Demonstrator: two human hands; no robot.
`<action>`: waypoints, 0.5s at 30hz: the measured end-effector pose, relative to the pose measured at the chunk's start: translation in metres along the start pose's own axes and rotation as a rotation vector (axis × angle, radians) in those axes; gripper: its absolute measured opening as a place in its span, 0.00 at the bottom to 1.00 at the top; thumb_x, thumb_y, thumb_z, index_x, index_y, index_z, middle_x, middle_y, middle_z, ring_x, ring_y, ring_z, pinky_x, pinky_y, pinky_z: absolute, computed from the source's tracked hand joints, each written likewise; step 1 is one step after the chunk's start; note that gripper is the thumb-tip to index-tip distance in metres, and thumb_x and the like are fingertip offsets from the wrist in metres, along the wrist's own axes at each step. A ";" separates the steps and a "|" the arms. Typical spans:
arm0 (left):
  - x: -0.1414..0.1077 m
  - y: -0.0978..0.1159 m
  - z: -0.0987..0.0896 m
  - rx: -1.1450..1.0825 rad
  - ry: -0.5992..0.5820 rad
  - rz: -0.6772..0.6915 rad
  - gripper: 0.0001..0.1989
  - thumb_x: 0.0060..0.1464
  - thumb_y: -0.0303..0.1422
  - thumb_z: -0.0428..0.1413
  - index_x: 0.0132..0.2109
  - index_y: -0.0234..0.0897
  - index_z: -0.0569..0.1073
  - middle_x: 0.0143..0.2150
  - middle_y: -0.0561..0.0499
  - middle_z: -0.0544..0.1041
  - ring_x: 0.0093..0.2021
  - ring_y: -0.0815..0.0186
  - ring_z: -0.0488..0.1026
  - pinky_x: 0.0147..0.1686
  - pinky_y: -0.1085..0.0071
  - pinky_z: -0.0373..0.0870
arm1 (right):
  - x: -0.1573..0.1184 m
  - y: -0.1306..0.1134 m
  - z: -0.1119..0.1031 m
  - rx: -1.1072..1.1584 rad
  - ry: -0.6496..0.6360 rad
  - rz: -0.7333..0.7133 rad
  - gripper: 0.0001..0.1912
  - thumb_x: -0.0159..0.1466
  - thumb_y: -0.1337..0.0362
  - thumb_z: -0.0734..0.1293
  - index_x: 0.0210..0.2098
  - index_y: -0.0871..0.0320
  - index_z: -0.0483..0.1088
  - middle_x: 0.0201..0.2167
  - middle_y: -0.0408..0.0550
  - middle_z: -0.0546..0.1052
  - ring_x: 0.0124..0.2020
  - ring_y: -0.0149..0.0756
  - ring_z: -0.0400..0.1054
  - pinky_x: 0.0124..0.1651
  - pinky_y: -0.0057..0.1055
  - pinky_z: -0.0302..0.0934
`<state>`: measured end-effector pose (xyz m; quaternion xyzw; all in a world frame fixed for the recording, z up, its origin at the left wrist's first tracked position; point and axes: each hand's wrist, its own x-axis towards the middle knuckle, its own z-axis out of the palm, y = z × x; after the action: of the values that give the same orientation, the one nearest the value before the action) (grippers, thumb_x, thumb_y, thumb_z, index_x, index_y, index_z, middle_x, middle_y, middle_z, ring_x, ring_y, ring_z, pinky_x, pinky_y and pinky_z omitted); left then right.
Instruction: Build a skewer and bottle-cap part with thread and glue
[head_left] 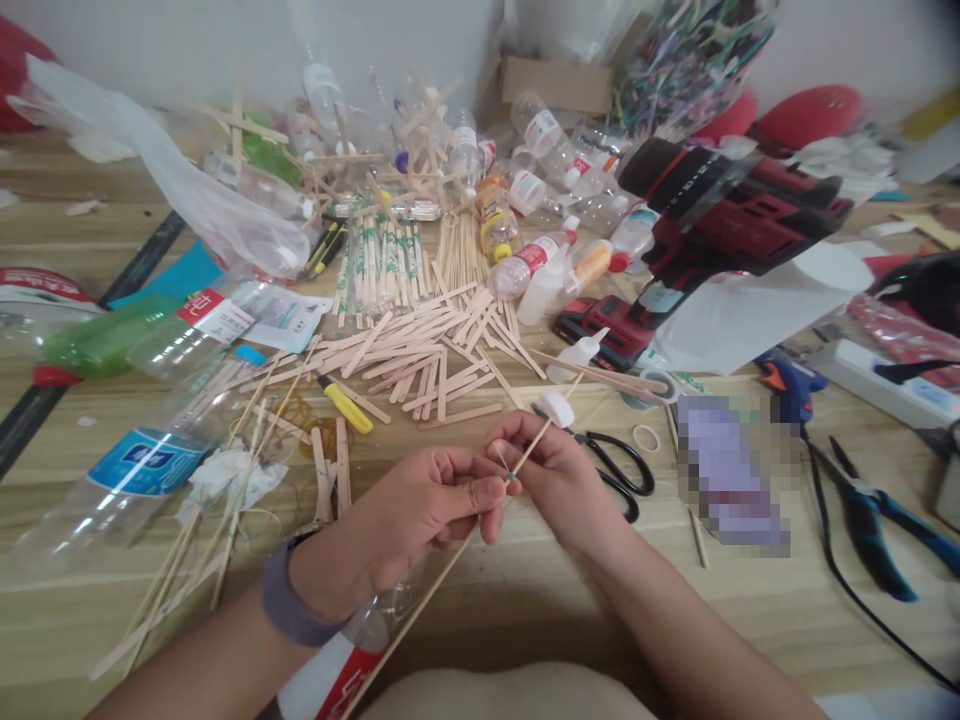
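My left hand (450,495), with a purple band on its wrist, pinches a thin wooden stick (424,607) near its upper part. Close to the stick's top end my right hand (544,465) also has its fingers closed on it. The stick slants from the bottom centre up to the right. Between the fingertips a small greenish tie (511,477) sits round the stick, with a thin strand rising from it. A white cap (556,409) shows just beyond my right fingers. Below my left forearm lies a plastic bottle with a red label (349,680).
Loose craft sticks (442,365) are heaped ahead. A yellow cutter (345,403) lies left of them. Black scissors (626,470), blue pliers (874,520) and a glue gun (791,385) lie right. A red drill (720,230) stands behind; bottles (142,465) lie left.
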<state>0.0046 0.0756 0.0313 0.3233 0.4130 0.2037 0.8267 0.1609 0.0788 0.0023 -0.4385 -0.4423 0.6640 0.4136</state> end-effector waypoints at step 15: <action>0.000 -0.006 -0.003 0.039 0.041 0.076 0.15 0.49 0.43 0.62 0.32 0.35 0.70 0.20 0.58 0.70 0.17 0.78 0.49 0.18 0.74 0.40 | -0.036 -0.038 -0.023 -1.138 0.058 -0.131 0.18 0.66 0.61 0.60 0.20 0.56 0.63 0.15 0.39 0.64 0.18 0.29 0.56 0.23 0.28 0.46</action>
<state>0.0030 0.0725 0.0255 0.3506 0.4213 0.2336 0.8031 0.1981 0.0607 0.0407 -0.5820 -0.7447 0.2820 0.1646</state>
